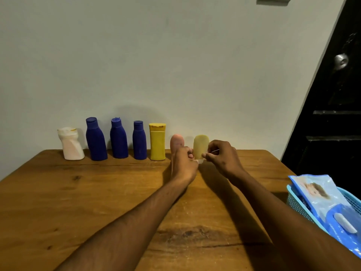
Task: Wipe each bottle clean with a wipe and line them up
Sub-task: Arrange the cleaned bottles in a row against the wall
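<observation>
1. Five bottles already stand in a row by the wall: the white bottle (71,144), three blue bottles (118,140) and the yellow bottle (157,141). They are upright and evenly spaced on the wooden table (82,192).

2. Your left hand (184,163) is closed around the lower part of the pink tube (176,142), which stands just right of the yellow bottle.

3. Your right hand (219,156) pinches the base of the pale yellow tube (201,146), and something thin and white shows between its fingers. It may be the wipe, but I cannot tell for sure.

4. I judge you are placing the last two pieces at the end of the row. Set each tube down fully on its cap before you loosen the grip, because a tube on a small cap tips easily.

5. Keep the same gap between them as between the other bottles, and the same distance from the wall.

6. Release one hand at a time, the pink tube first. Otherwise your wrist may knock the neighbour over.

7. If any tube is not wiped yet, take a fresh wipe from the wipes pack (320,194) in the blue basket (298,206) at your right.
</observation>
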